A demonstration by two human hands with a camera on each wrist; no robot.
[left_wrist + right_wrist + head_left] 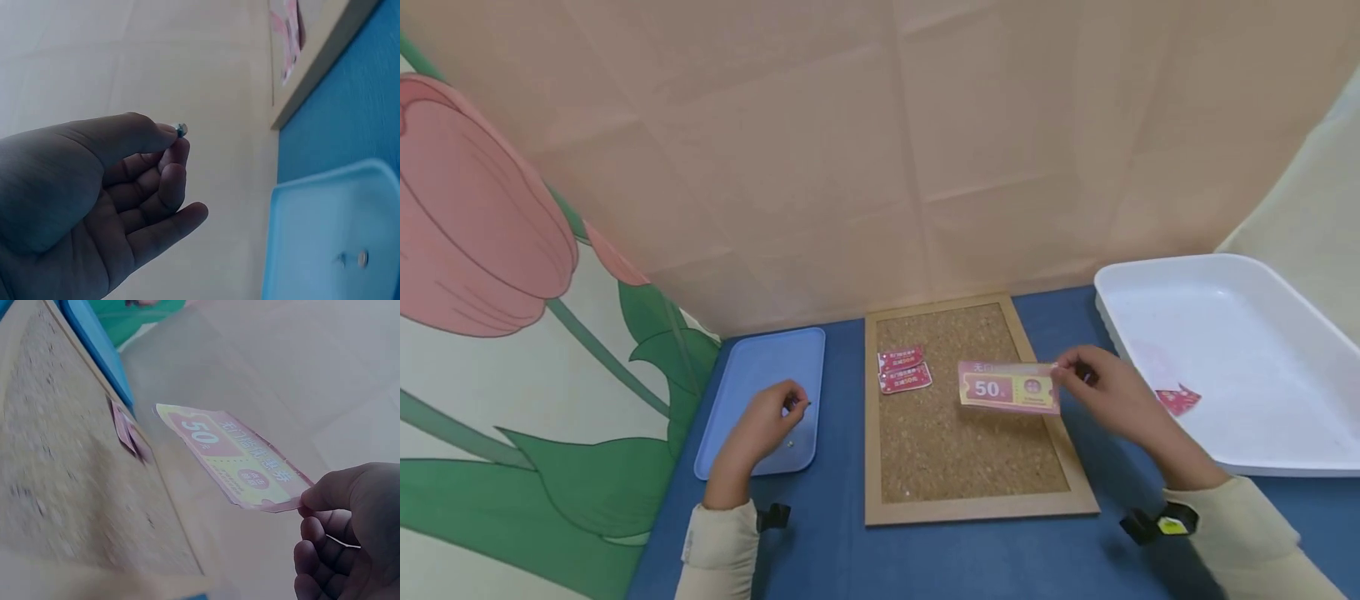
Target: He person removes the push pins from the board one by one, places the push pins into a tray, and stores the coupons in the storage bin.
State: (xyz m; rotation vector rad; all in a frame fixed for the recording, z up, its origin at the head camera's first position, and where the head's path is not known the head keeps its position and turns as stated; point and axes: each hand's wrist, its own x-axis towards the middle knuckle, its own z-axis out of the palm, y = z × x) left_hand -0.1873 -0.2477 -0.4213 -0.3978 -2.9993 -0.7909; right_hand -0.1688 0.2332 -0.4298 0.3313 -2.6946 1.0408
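Between thumb and fingertip, my left hand [769, 419] pinches a small thumbtack [181, 130], its shiny head showing in the left wrist view. That hand is over the blue tray [752, 354]. My right hand [1108, 387] grips the right end of a pink and yellow paper coupon [1009, 388] marked 50. The coupon is held above the right part of the wood-framed cork board [958, 454], apart from its surface. Two small red coupons [904, 379] lie one below the other at the board's upper left.
At the right stands a large white tray [1240, 271] with a red paper piece [1178, 400] inside. Another thumbtack [362, 258] lies in the blue tray. A blue cloth [842, 550] covers the table, and a beige curtain [820, 167] hangs behind.
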